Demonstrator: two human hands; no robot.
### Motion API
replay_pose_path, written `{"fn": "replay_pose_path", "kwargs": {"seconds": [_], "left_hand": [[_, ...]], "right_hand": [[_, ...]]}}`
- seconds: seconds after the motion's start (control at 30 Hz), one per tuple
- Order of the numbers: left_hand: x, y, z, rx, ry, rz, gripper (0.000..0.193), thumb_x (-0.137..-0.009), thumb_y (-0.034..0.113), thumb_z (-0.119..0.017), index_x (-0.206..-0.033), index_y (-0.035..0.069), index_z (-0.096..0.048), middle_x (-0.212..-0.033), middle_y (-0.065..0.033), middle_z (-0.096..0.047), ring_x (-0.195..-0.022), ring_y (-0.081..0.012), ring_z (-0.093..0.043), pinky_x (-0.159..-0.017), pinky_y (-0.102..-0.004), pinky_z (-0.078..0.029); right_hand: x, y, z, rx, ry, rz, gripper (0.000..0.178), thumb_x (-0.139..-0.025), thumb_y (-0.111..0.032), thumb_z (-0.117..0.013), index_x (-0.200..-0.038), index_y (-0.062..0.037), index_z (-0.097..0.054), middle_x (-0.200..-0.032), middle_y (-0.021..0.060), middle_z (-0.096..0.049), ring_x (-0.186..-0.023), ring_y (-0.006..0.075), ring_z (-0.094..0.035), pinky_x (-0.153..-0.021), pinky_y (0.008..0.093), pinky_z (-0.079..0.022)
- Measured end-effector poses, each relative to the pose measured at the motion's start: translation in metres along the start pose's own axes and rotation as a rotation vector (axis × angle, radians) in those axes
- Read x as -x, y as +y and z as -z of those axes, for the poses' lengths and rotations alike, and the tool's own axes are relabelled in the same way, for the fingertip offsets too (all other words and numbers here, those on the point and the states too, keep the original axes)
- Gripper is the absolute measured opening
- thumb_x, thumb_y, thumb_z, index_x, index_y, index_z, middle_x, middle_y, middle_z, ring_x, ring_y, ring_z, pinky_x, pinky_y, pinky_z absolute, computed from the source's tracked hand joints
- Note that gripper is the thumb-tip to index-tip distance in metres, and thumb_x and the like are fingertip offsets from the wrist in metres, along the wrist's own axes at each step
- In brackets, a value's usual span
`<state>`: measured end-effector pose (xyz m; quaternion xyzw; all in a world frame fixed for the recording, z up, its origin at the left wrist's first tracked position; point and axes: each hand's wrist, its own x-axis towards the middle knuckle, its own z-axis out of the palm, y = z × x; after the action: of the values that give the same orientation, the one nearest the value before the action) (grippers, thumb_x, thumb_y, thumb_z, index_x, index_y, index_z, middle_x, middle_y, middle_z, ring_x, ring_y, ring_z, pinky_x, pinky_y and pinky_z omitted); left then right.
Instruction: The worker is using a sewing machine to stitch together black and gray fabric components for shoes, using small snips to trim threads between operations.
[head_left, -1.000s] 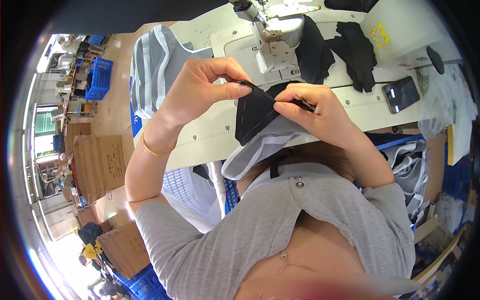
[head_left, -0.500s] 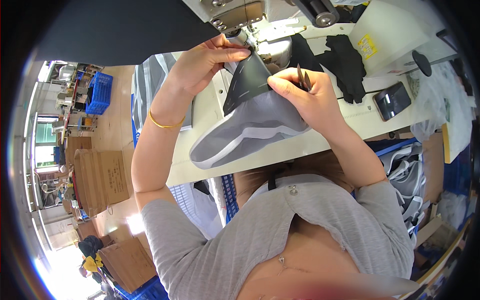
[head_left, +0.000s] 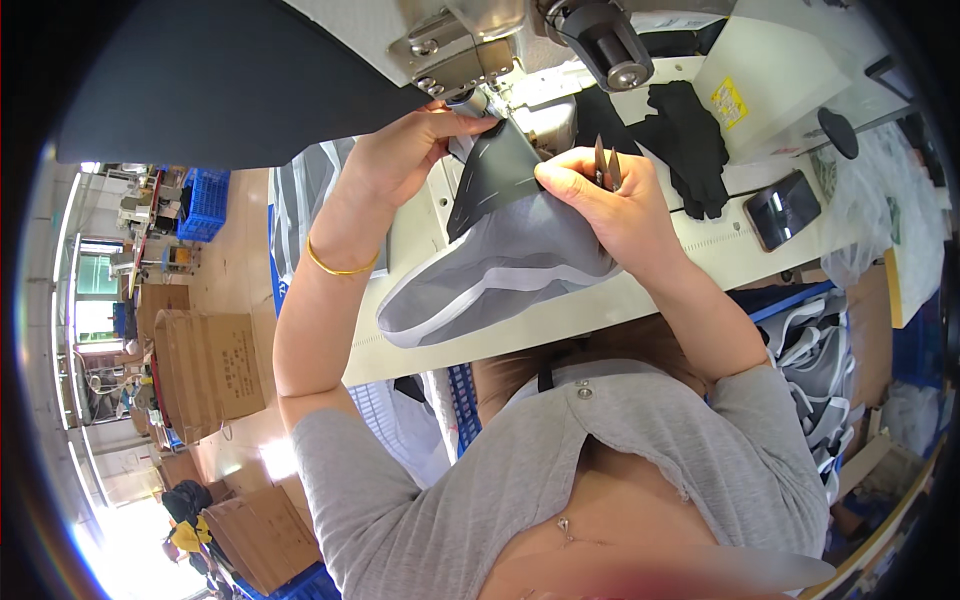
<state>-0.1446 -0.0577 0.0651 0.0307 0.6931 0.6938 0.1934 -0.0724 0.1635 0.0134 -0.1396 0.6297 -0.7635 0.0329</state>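
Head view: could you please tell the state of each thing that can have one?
Left hand: pinching the black fabric panel
Right hand: pinching the panel, holding thread snips
Thread snips: held, blades apart
Black fabric panel: held between both hands
Gray white-trimmed fabric: loosely folded
Smartphone: lying flat, screen dark
Black cloth pieces: lying crumpled

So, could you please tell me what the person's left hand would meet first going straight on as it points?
Past the black fabric panel it pinches, the left hand would probably meet the silvery metal sewing-machine part to its right; depth is unclear.
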Motion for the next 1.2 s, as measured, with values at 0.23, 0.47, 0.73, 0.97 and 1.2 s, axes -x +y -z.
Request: {"fn": "replay_pose_path", "kwargs": {"seconds": [0.23,0.47,0.73,0.97,1.2], "left_hand": [[-0.003,0.002,0.002,-0.031,0.009,0.016,0.016,-0.086,-0.002,-0.065,-0.102,0.001,-0.066,-0.099,-0.0048,-0.068,-0.090,-0.0115,-0.061,-0.078,-0.0259,-0.044],[0.008,0.005,-0.013,-0.023,0.114,-0.030,0.010,-0.081,-0.002,-0.069,-0.092,-0.001,-0.071,-0.091,-0.0065,-0.069,-0.086,-0.0139,-0.062,-0.078,-0.0269,-0.045],[0.009,0.000,-0.018,0.012,0.106,-0.186,0.031,-0.079,-0.007,-0.069,-0.108,0.001,-0.066,-0.102,-0.0051,-0.069,-0.096,-0.0140,-0.061,-0.085,-0.0277,-0.046],[0.013,-0.012,-0.016,-0.197,0.160,-0.348,0.029,-0.082,-0.002,-0.070,-0.111,0.000,-0.065,-0.104,-0.0070,-0.070,-0.097,-0.0157,-0.064,-0.084,-0.0300,-0.049],[0.097,0.005,-0.052,-1.176,0.350,-0.629,0.043,-0.078,0.004,-0.072,-0.119,-0.004,-0.061,-0.116,-0.0176,-0.065,-0.107,-0.0321,-0.062,-0.094,-0.0390,-0.048]], "right_hand": [[-0.003,0.004,-0.002,0.011,0.035,0.012,0.020,-0.091,-0.016,-0.067,-0.084,0.0021,-0.070,-0.066,-0.0069,-0.055,-0.064,0.0007,-0.043,-0.057,0.0202,-0.034],[-0.003,0.005,0.000,0.018,0.023,0.032,0.020,-0.091,-0.016,-0.067,-0.084,0.0025,-0.069,-0.067,-0.0065,-0.056,-0.065,0.0008,-0.044,-0.058,0.0204,-0.036],[-0.003,0.003,0.001,0.032,0.021,0.019,0.021,-0.090,-0.016,-0.068,-0.084,0.0036,-0.069,-0.067,-0.0056,-0.057,-0.066,0.0011,-0.045,-0.059,0.0207,-0.037],[-0.002,0.002,-0.002,0.055,0.032,0.029,0.020,-0.091,-0.017,-0.067,-0.084,0.0022,-0.069,-0.067,-0.0041,-0.058,-0.067,0.0020,-0.047,-0.060,0.0221,-0.039],[0.003,0.007,-0.008,0.042,0.037,0.042,0.021,-0.092,-0.017,-0.066,-0.088,0.0023,-0.070,-0.072,-0.0026,-0.063,-0.069,0.0025,-0.050,-0.061,0.0216,-0.042]]}}
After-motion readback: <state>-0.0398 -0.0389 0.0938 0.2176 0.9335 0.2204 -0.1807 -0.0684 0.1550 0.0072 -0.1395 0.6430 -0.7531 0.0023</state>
